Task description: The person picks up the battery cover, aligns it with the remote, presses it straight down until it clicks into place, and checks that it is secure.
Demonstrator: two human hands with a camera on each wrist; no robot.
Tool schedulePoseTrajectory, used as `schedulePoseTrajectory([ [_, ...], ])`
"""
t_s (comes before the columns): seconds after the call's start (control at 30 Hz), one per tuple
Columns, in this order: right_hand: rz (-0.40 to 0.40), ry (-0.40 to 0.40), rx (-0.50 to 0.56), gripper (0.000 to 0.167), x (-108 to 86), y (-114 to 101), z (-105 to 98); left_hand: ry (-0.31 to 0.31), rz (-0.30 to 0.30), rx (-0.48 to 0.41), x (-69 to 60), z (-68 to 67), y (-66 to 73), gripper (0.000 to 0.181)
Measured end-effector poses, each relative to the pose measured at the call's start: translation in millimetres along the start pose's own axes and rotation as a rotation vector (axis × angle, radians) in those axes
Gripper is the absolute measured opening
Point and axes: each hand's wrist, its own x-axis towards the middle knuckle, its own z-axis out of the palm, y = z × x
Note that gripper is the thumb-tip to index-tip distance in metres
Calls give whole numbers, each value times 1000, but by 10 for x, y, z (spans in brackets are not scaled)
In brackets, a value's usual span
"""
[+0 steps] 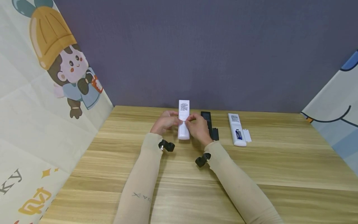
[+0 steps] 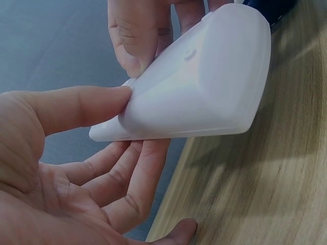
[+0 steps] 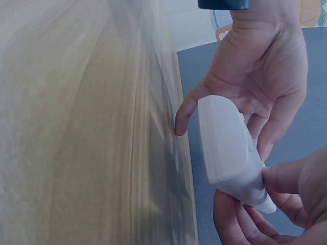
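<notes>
In the head view a white remote control [image 1: 183,133] is held with its back up over the far part of the table. My left hand [image 1: 165,122] grips it from the left, thumb on the back and fingers below, as the left wrist view shows. On the other side my right hand [image 1: 199,127] pinches it, thumb near the middle of the back. In the right wrist view the remote's rounded end [image 3: 222,138] faces the camera. Both thumbs lie by the upper edge of the battery cover area; part of that edge is hidden.
Right of the hands lies a black remote [image 1: 206,116] with a black battery cover [image 1: 215,134] beside it. Further right, a white remote [image 1: 234,127] has its compartment uncovered, batteries [image 1: 238,134] inside, and a white cover [image 1: 247,135] alongside. A dark partition [image 1: 195,56] stands behind the table [image 1: 179,193].
</notes>
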Motion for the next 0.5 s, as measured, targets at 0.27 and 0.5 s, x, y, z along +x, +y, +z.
schedulePoseTrajectory([
  [0.27,-1,-2,-1,9,6,7,8,11,6,22,0,0,2,57],
  [0.5,-18,-10,8,9,-5,8,8,23,33,23,-9,16,6,55],
])
